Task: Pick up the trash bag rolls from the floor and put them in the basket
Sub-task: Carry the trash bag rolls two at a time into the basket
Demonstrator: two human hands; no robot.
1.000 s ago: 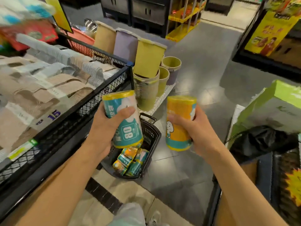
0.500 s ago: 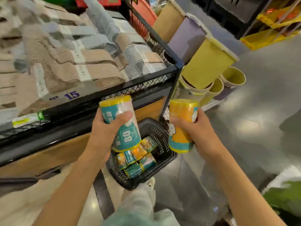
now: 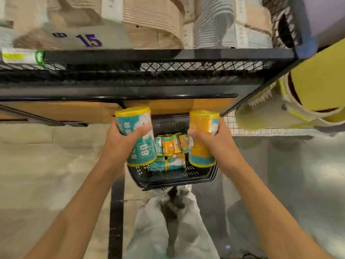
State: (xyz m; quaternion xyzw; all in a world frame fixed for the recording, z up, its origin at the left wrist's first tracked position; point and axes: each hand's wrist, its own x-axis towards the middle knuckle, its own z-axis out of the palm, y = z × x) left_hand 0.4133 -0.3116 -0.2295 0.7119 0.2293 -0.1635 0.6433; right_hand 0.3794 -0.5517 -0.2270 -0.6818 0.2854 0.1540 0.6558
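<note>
A black plastic basket [image 3: 173,179] sits on the floor in front of my feet, with several small teal and orange trash bag rolls [image 3: 170,149] lying in it. My left hand [image 3: 121,142] grips a large teal roll pack with a yellow top [image 3: 143,149], held upright over the basket's left side. My right hand [image 3: 218,141] grips a large orange roll pack with a teal base [image 3: 200,141] over the basket's right side. Both packs hang just above the basket's rim.
A black wire-mesh display bin [image 3: 168,75] full of folded beige and grey cloths stands right behind the basket, with an orange panel [image 3: 177,105] below. Stacked yellow bins [image 3: 298,101] are at the right. My legs [image 3: 168,221] are below the basket.
My view has tilted down and turned to face the bin. Both hands have come lower with their packs and now hang over the basket.
</note>
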